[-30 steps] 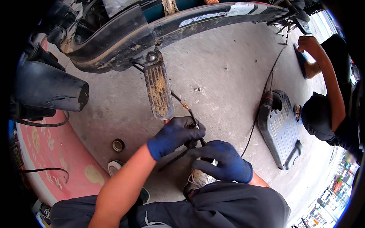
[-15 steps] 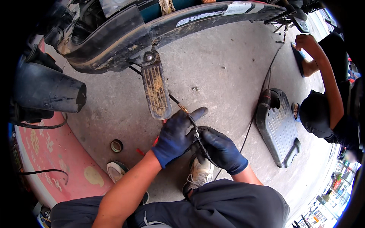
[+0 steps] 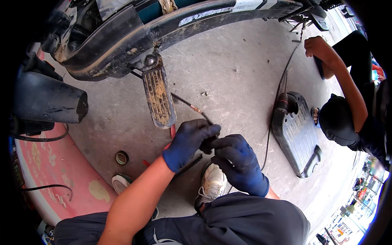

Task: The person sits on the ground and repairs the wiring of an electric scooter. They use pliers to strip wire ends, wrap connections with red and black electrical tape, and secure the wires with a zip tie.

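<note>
A black cable (image 3: 182, 100) with a copper-coloured section runs out from behind the dirt-caked footrest (image 3: 159, 98) into my gloved hands. My left hand (image 3: 191, 141) is closed around the cable, thumb and fingertips pinching it just past its ribbed part. Close beside those fingertips, my right hand (image 3: 241, 163) has its fingers curled in. Whatever they hold is hidden. A black ribbed length (image 3: 189, 166) shows below my left hand, over my shoe. Something red (image 3: 172, 131) sticks up behind my left hand, mostly covered.
The vehicle's muddy black side rail (image 3: 122, 53) spans the top. A tape roll (image 3: 121, 157) lies on the concrete by a pink panel (image 3: 61, 163). At right are a grey plastic floor panel (image 3: 300, 134), a drill-like tool (image 3: 282, 100), a cord (image 3: 267, 143) and another person's hand (image 3: 318, 47).
My left hand has gone from lying under the cable to pinching it. The right hand has shifted slightly and curled its fingers. The other person's hand has moved left in view.
</note>
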{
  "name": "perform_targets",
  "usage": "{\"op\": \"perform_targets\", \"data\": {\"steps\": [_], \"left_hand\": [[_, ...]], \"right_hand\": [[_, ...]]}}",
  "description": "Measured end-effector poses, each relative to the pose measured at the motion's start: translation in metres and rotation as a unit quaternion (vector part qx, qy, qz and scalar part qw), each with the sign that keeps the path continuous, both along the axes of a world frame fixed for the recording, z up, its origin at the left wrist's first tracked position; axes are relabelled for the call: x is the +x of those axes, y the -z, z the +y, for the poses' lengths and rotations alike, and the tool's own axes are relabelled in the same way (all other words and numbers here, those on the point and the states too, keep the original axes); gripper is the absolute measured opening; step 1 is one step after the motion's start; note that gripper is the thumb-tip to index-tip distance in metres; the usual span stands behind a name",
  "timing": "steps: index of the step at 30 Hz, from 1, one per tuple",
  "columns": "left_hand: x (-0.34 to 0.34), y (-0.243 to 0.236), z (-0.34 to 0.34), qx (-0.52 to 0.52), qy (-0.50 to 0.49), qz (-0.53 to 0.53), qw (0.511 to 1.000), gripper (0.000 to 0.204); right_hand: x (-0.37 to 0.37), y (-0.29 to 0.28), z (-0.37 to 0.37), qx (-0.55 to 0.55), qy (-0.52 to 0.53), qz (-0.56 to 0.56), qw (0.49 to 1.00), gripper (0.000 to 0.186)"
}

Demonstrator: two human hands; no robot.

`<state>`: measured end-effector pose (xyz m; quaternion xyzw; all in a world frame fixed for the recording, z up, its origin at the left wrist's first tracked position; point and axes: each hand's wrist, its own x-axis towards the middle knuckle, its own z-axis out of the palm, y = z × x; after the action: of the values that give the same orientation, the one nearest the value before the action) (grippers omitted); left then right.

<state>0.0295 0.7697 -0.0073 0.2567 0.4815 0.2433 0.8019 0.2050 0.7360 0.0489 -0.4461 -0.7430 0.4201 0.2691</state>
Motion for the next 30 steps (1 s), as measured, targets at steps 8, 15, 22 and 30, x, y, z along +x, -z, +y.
{"op": "perform_targets", "data": {"steps": [8, 15, 22, 30], "left_hand": [[-0.016, -0.010, 0.002, -0.020, 0.024, -0.080, 0.996, 0.028], [-0.013, 0.006, -0.016, 0.083, 0.033, 0.005, 0.996, 0.033], [0.008, 0.008, -0.019, 0.434, 0.149, 0.319, 0.829, 0.078], [-0.020, -0.018, -0.008, 0.456, 0.345, 0.314, 0.758, 0.076]], "right_hand": [[0.009, 0.012, 0.000, -0.216, 0.258, 0.091, 0.937, 0.034], [0.003, -0.014, 0.012, -0.573, 0.137, 0.192, 0.785, 0.047], [0.004, 0.017, 0.003, -0.572, 0.169, 0.339, 0.727, 0.050], [0.000, 0.034, 0.005, -0.539, 0.011, 0.201, 0.818, 0.019]]}}
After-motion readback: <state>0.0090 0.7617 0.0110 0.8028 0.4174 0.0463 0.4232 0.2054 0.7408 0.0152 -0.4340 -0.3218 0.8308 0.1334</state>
